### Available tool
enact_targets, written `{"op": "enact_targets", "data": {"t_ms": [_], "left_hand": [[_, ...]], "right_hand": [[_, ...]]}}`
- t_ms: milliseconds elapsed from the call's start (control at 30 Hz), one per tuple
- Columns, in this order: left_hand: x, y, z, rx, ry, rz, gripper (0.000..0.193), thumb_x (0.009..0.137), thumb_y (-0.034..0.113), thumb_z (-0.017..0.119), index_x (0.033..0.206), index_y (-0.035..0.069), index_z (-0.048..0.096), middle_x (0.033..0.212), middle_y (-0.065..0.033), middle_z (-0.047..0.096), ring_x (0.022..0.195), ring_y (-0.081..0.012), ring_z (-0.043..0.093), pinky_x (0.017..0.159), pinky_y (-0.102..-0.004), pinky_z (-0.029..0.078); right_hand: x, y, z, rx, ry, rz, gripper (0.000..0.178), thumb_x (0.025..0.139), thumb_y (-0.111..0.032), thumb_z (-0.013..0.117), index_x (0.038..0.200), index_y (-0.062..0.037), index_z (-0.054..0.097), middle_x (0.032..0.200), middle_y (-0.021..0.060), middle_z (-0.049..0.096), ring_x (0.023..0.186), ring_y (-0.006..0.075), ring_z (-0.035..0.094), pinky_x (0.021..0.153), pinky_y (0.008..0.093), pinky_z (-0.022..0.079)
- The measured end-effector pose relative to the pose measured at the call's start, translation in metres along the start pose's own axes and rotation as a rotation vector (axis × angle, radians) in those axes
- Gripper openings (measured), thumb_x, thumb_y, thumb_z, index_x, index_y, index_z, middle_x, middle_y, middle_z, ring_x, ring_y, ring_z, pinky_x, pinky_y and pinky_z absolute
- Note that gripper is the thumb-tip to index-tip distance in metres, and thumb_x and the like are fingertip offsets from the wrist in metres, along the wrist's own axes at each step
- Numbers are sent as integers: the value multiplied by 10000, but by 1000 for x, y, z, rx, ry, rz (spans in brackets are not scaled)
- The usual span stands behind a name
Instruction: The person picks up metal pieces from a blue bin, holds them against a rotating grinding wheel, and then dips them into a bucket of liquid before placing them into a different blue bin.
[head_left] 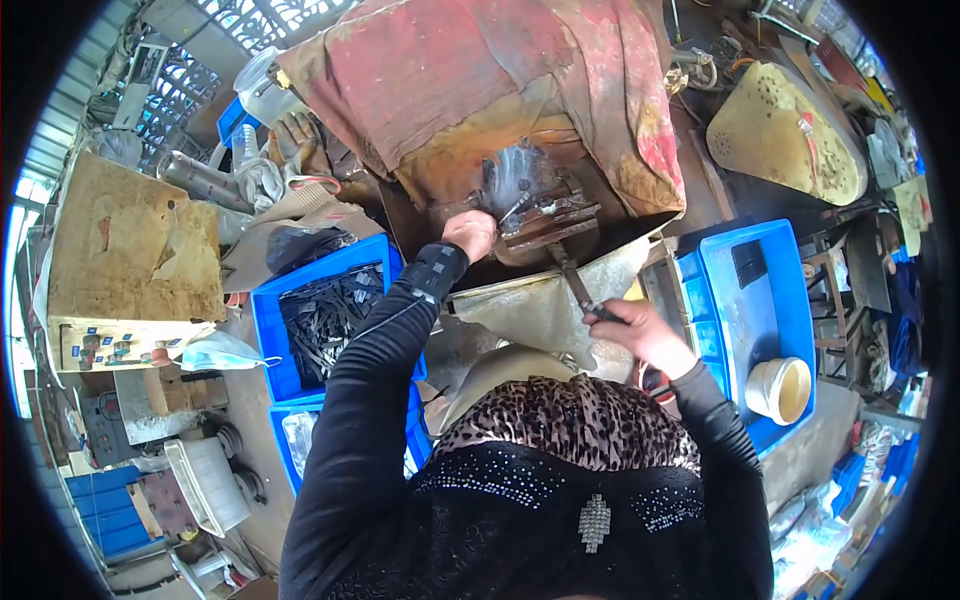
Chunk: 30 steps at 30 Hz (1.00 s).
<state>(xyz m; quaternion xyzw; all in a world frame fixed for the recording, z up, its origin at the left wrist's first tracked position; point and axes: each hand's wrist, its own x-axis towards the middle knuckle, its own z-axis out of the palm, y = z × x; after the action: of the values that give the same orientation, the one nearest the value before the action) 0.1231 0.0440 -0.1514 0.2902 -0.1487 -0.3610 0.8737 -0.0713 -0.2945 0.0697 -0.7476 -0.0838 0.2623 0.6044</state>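
Note:
My left hand [470,235] is closed at the left of a rusty metal fixture [552,222], beneath a hood. What its fingers grip is too small to make out; a thin shiny piece [515,208] lies just beyond the fingertips. My right hand [648,337] is wrapped round the near end of a metal lever [575,280], which slants up to the fixture. Behind the fixture, a pale grey, blurred patch [512,172] looks like spray or a wet surface. A red, stained cloth [450,75] drapes over the hood.
To my left, a blue bin [263,325] holds many dark flat strips [335,320]. On the right, another blue bin [700,310] contains a white tub [778,390]. A wooden box [130,240] with buttons stands far left. Work gloves [295,145] lie behind the strips. A pale sheet [560,310] hangs below the fixture.

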Motion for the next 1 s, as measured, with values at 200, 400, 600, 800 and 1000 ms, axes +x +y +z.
{"op": "enact_targets", "data": {"t_ms": [200, 400, 600, 800, 1000], "left_hand": [[-7, 22, 116, 1731, 571, -104, 301, 882, 308, 550, 773, 57, 675, 780, -170, 661, 776, -351, 644, 713, -466, 506], [17, 37, 262, 2157, 733, 407, 244, 861, 218, 609, 676, 59, 605, 685, -153, 620, 647, -347, 625, 591, -435, 505], [50, -8, 299, 2389, 565, 243, 46, 720, 126, 630, 678, 113, 620, 662, -62, 610, 636, -226, 642, 551, -357, 520], [6, 17, 268, 1561, 416, 173, 669, 801, 6, 616, 1437, 57, 417, 1026, -210, 653, 765, -264, 663, 694, -338, 541], [-1, 61, 188, 1859, 825, 99, 557, 846, 55, 616, 1386, 84, 481, 1009, -255, 661, 908, -357, 665, 786, -383, 520]], "right_hand": [[34, -10, -46, 481, 227, 46, 238, 986, -138, 533, 1188, -16, 556, 667, -32, 462, 523, 67, 437, 485, 227, 365], [88, -17, -57, 863, 202, -42, 243, 987, -163, 549, 1175, -17, 506, 1011, 148, 639, 979, 327, 663, 840, 434, 558], [110, -27, -33, 989, 242, -147, 154, 967, -139, 591, 1084, -59, 530, 1060, 157, 646, 1059, 309, 636, 919, 448, 506], [78, -33, -47, 616, 190, 24, 152, 984, -225, 552, 1056, -93, 537, 760, -42, 457, 621, 46, 398, 521, 243, 313], [27, -23, -30, -33, -129, -33, 371, 810, -155, 784, 1131, -21, 655, 844, -22, 639, 786, 64, 562, 738, 243, 479]]}}
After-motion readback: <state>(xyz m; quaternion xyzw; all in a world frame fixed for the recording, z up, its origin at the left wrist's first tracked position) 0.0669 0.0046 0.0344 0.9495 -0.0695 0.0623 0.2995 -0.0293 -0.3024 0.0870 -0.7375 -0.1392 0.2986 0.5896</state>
